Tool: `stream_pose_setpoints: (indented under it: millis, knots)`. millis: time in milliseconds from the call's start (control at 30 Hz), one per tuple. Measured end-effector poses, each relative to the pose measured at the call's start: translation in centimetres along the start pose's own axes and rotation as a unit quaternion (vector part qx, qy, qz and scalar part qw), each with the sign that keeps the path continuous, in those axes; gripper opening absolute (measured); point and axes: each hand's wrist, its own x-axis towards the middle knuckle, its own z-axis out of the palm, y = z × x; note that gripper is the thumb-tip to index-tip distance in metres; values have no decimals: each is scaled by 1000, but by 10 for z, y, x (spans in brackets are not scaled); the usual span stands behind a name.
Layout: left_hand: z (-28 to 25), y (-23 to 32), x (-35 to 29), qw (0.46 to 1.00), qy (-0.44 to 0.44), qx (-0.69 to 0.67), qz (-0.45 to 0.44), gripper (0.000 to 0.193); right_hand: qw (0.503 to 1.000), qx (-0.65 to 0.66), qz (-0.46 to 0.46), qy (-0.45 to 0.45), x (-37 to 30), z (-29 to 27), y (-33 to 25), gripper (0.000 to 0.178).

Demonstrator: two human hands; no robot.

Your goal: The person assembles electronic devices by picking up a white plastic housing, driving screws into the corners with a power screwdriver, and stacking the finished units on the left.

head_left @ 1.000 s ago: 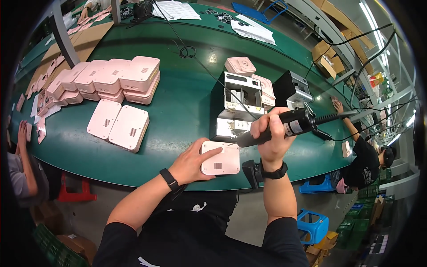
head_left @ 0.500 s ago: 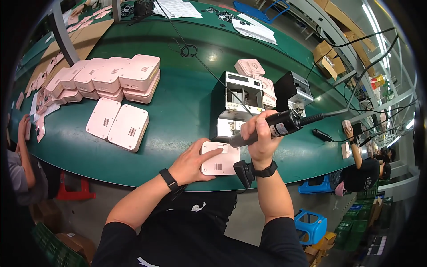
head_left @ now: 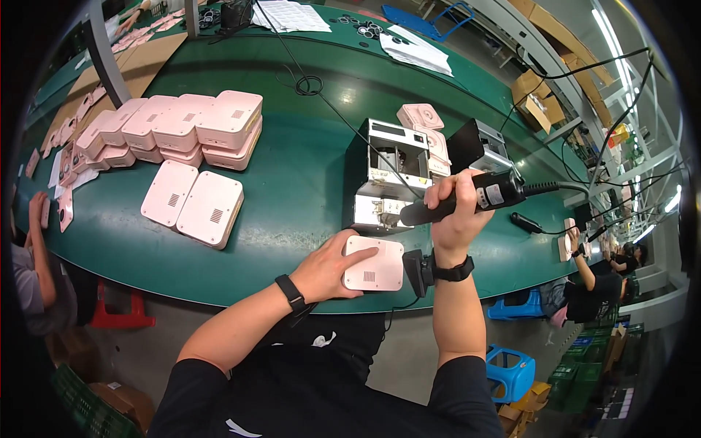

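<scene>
The green counter (head_left: 299, 182) bears, at its near edge, a pink case (head_left: 380, 264) with its vent grille (head_left: 369, 277) toward six o'clock and its long axis roughly nine-to-three, the left hand (head_left: 328, 266) gripping its nine o'clock side, index finger (head_left: 359, 256) laid over the top. At two o'clock from it, the right hand (head_left: 456, 219) is wrapped round a black corded screwdriver (head_left: 502, 190), nose toward nine o'clock; a metal fixture (head_left: 398, 182) stands at twelve, stacked pink cases (head_left: 230, 117) at ten.
</scene>
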Motion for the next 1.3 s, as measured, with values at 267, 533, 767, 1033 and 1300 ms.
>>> stream_pose_setpoints:
  millis: [267,533,767,1033,1300]
  knots:
    - [2,-1,4,1000,0,-8,3,84,993,65,64,-74,-31,16,-17,13]
    - [4,-4,5,1000,8,-16,9,79,989,59,79,-111,-46,26,7,15]
    - [6,-6,3,1000,6,-9,4,78,988,69,86,-106,-50,29,9,17]
    - [5,-5,4,999,25,8,31,78,989,35,80,-116,-47,36,7,15]
    - [-26,-4,-34,999,13,21,-39,83,998,57,11,-35,-21,2,-19,11]
